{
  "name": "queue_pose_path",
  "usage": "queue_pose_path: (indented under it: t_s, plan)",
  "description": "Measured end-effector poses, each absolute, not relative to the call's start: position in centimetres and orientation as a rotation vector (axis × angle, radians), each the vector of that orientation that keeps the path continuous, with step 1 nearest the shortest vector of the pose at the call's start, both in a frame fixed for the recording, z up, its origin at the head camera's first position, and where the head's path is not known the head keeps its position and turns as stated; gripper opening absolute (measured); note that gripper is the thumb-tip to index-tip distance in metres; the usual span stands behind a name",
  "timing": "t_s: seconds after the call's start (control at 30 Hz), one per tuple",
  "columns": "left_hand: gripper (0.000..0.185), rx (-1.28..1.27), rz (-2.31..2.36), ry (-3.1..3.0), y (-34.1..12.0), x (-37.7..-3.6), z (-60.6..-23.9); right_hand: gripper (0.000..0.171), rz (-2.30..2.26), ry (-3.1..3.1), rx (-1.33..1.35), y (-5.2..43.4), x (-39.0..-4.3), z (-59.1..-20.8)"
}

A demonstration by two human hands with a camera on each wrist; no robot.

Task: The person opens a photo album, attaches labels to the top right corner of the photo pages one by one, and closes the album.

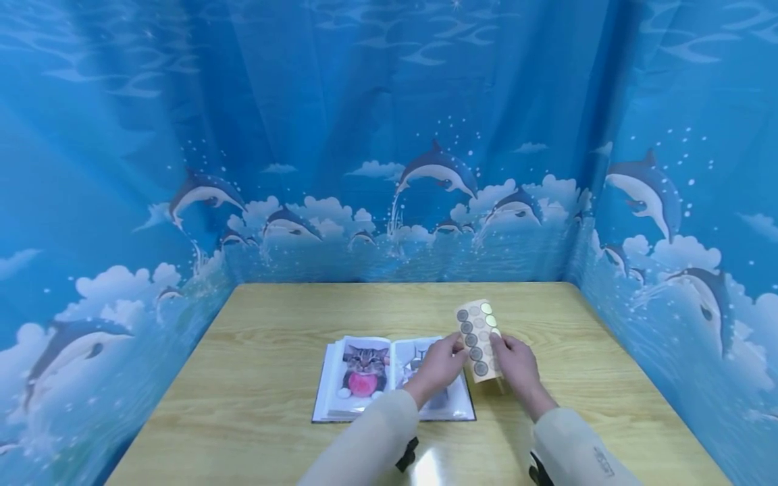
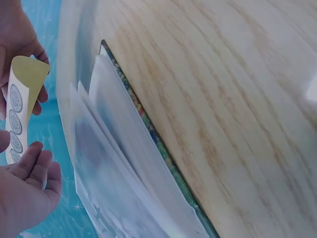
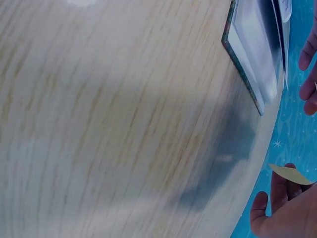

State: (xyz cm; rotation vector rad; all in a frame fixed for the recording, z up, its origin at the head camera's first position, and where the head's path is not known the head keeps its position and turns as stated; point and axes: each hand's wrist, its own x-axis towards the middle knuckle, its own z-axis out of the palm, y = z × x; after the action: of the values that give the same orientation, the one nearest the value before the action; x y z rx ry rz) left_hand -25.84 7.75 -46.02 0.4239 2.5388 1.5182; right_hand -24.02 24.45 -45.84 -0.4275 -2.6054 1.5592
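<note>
Left hand (image 1: 440, 366) and right hand (image 1: 516, 364) pinch a sheet of round stickers (image 1: 478, 341), right of centre. Dolphin-printed curtains (image 1: 340, 121) fill the upper frame; below, a wood-grain table (image 1: 243, 385); lower centre, an open photo album (image 1: 365, 378); lower right, blurred sleeve lettering (image 1: 603, 461).

The album (image 1: 389, 378) lies on the table (image 1: 255, 351) (left of the sticker sheet (image 1: 479, 341)).

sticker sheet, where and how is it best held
Probably pinch the sticker sheet by its long edges, left hand from the left, right hand from the right. It is thin and curls at one end in the left wrist view, so two-sided support should steady it and leave most round stickers uncovered.
</note>
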Motion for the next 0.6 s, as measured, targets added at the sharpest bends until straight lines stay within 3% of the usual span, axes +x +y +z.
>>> queue_pose_path:
  t_s: [0.6]
  plan:
    - [0.054, 0.223, 1.860, 2.364, 5.0, -27.9, -45.7, 0.052, 1.684, -2.639, -0.333, 23.6, -24.2, -46.2]
